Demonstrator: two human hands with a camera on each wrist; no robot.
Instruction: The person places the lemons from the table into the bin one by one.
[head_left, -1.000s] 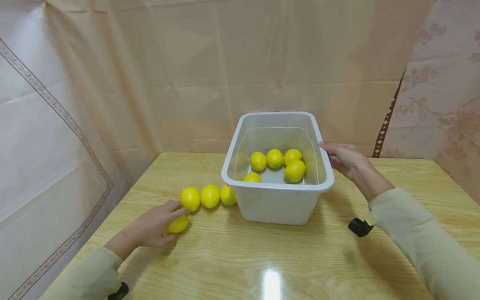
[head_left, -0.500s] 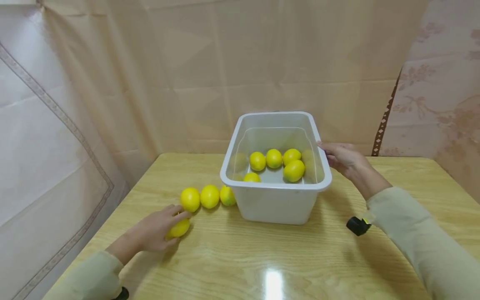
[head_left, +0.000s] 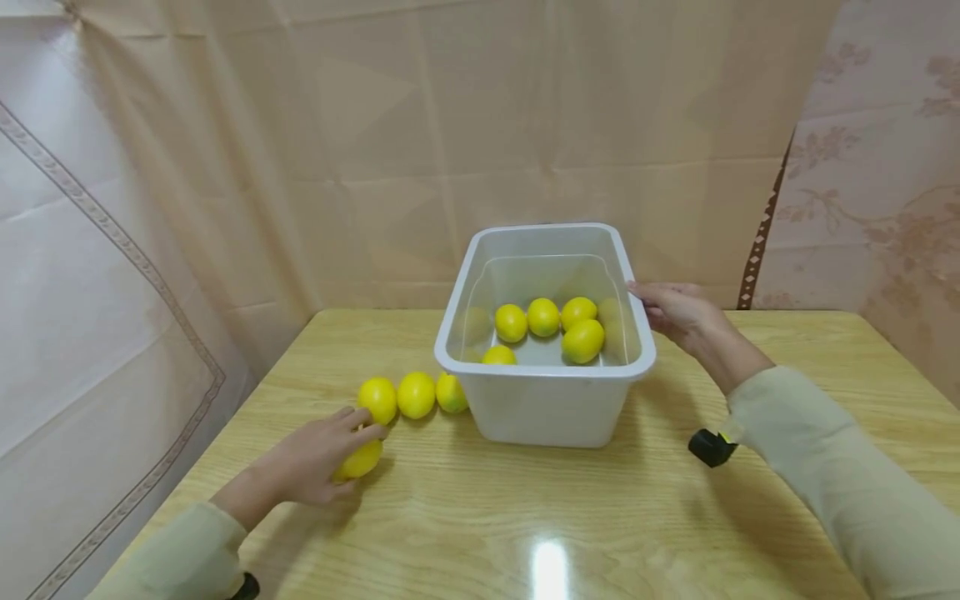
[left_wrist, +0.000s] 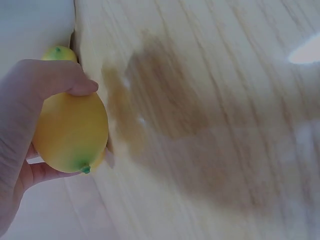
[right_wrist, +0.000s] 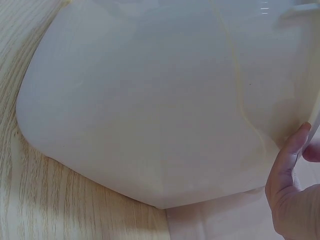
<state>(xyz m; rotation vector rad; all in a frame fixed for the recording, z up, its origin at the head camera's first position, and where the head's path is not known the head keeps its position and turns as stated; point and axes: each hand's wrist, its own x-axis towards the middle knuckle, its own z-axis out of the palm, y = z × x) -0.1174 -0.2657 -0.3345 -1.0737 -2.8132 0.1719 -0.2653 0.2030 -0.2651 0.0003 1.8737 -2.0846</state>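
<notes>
My left hand (head_left: 318,457) grips a yellow lemon (head_left: 362,460) at the table's left front. In the left wrist view, thumb and fingers lie round the lemon (left_wrist: 72,130), its green stem tip facing the camera. Just behind it, a row of 3 more lemons (head_left: 416,395) runs toward a pale grey plastic bin (head_left: 543,408); the bin partly hides the nearest one. Several lemons (head_left: 582,342) lie inside the bin, one partly covered by the front rim. At the bin's right rim, my right hand (head_left: 686,317) pinches the edge; the right wrist view shows this hand (right_wrist: 292,185) against the wall.
The bin stands on a wooden table (head_left: 450,517). Beige cloth (head_left: 375,167) hangs behind the table's back edge, with patterned cloths at both sides. A black device (head_left: 711,448) sits under the right sleeve (head_left: 817,450).
The left hand has closed more firmly round the lemon and shifted it slightly right and toward the front. The right hand stays on the bin rim; the head view has drifted slightly.
</notes>
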